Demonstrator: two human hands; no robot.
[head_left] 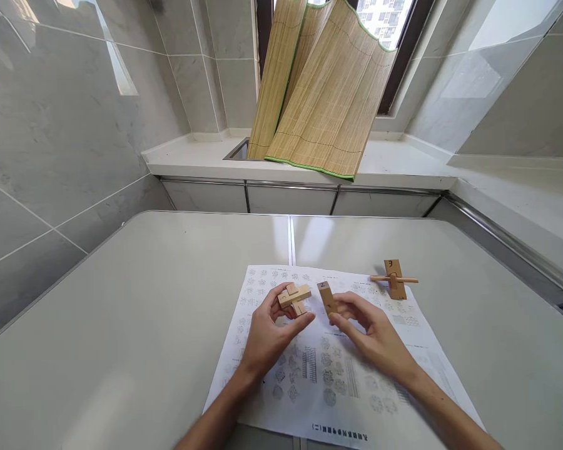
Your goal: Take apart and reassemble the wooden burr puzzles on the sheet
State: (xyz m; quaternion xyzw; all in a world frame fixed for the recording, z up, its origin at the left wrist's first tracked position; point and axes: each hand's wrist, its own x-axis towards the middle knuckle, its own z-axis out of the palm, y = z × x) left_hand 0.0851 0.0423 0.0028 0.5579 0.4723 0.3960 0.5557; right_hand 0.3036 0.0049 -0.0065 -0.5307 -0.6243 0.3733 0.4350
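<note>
My left hand (273, 337) grips a small cluster of interlocked wooden pieces (294, 296) between thumb and fingers. To its right, my right hand (373, 331) pinches a single wooden block (327, 298) with a dark mark near its upper end. A narrow gap separates the block from the cluster. Both hands are over a large printed sheet (319, 412) covered with small diagrams and lines of text. Past my right hand, a flat wooden piece (395, 289) with a mark on it lies crossed by a thin wooden stick (409, 280), at the sheet's upper right edge.
The sheet lies on a pale table (122, 325) with a seam down its middle. Beyond the table's far edge stands a white window ledge (403, 164), where a folded bamboo mat (328, 100) leans. Tiled walls (75, 112) rise on both sides.
</note>
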